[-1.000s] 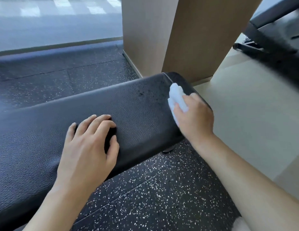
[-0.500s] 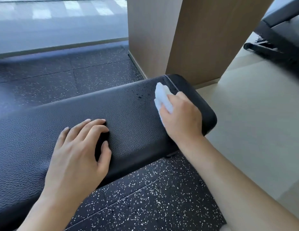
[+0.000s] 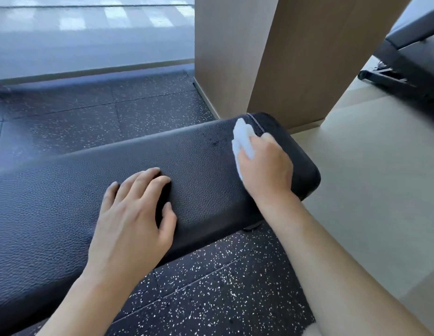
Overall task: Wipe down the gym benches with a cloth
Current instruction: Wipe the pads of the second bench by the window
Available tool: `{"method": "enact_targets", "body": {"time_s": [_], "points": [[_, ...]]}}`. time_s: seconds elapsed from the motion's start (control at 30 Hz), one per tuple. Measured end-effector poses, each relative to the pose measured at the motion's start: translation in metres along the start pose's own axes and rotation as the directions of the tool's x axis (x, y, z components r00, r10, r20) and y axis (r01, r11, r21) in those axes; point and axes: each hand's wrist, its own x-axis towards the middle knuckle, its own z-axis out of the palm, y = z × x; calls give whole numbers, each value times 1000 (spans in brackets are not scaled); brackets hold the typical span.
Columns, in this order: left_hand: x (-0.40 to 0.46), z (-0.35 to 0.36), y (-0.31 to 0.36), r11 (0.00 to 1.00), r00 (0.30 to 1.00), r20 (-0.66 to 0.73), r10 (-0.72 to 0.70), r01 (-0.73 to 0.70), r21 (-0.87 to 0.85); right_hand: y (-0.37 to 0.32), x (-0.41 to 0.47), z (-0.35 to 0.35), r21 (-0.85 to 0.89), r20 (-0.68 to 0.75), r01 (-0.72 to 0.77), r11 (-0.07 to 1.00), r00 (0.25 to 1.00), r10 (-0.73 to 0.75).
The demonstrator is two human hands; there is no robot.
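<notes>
my right hand (image 3: 265, 167) is clenched round the cloth (image 3: 244, 139) at the surface's (image 3: 66, 202) right end, left hand (image 3: 131, 214) flat and relaxed mid-surface, so I'd guess most still needs wiping.

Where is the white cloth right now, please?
In the head view, the white cloth is held in the right hand against the black bench pad, near its right end beside the stitched seam.
</notes>
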Motion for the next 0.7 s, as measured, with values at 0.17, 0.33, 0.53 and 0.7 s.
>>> {"method": "enact_targets", "body": {"time_s": [0.17, 0.33, 0.53, 0.7], "points": [[4, -2, -2, 1000, 998, 63, -11, 10, 11, -66, -36, 11, 138, 50, 309, 941, 947, -318], [28, -9, -14, 998, 980, 196, 36, -24, -64, -57, -34, 16, 176, 87, 150, 973, 982, -167], [78, -4, -18, 994, 970, 219, 105, -108, 3, 12, -11, 0, -98, 82, 155, 983, 986, -147], [78, 9, -14, 997, 993, 93, 67, -64, -37, 16, -16, 3, -28, 59, 111, 993, 992, -109]]}}
